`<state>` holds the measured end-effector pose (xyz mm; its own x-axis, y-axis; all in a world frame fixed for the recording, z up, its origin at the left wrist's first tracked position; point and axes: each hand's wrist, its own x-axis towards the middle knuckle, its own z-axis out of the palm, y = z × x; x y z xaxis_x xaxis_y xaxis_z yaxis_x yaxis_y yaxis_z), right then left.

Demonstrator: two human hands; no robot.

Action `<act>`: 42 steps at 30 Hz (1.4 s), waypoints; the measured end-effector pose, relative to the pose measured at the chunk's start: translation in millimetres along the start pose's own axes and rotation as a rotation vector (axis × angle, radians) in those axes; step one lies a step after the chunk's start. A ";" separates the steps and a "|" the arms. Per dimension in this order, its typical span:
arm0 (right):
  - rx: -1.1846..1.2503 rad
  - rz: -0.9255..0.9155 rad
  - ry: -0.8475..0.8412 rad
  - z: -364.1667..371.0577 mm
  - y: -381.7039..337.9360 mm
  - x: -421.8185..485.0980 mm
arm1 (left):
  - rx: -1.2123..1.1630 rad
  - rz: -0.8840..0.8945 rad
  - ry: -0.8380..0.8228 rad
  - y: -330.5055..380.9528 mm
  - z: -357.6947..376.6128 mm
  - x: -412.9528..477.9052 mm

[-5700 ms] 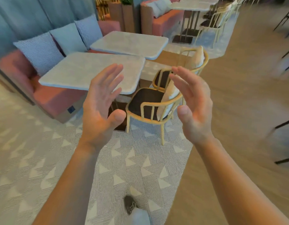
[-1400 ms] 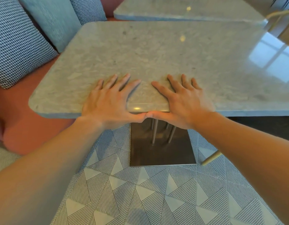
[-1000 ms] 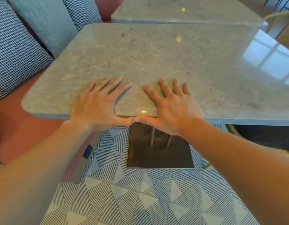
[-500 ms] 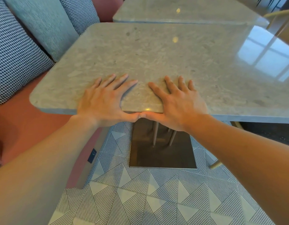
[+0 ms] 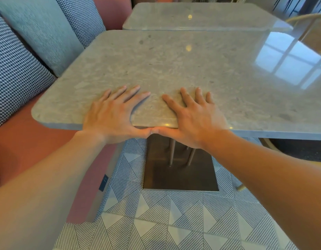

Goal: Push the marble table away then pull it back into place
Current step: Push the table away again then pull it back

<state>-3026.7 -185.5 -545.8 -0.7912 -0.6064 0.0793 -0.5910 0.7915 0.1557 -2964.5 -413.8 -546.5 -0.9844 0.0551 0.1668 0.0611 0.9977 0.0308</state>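
A: Fingers (image 5: 128, 92) of both hands are spread apart and flat on the stone, w/ nothing clamped. Thumbs lie along the near edge, tips touching.

B: So the left hand (image 5: 111, 114) & right hand (image 5: 197, 118) are side by side on the near rim?

A: Yes, approx above the pedestal. The marble table (image 5: 174, 65) stands on the patterned rug (image 5: 174, 226), w/ the pink bench (image 5: 29, 145) just beside its left edge.

B: What can go wrong?

A: First, grip. Flat palms on a glossy top work by friction only. That's fine for a push, but on the pull back the hands may just slide off toward the person. I'd hook the fingers over an edge.

B: And on the far side?

A: The second table (image 5: 201, 17) sits v. close behind. Can't tell if there's a gap. Any hard shove probably knocks stone on stone & chips an edge.

B: Lower down?

A: The base plate (image 5: 179, 175) lies flat on the rug. If it snags on the pile while the force goes in at top height, the heavy slab could rock or tip.

B: The sides?

A: A skewed push drives the left corner into the cushions (image 5: 20, 74). A chair leg (image 5: 242, 187) shows near right, so a swing that way could catch it.
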 end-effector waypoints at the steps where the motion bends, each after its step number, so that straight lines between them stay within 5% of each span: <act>1: 0.002 0.001 -0.001 0.0 -0.3 1.1 | 0.001 0.003 0.003 -1.2 -0.1 0.9; 42: 0.004 0.051 0.024 -2.3 -18.2 14.4 | -0.006 0.002 0.011 -24.0 1.4 7.7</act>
<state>-3027.0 -208.9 -545.3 -0.8164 -0.5669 0.1104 -0.5507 0.8217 0.1467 -2973.8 -437.4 -547.4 -0.9825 0.0565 0.1774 0.0639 0.9973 0.0365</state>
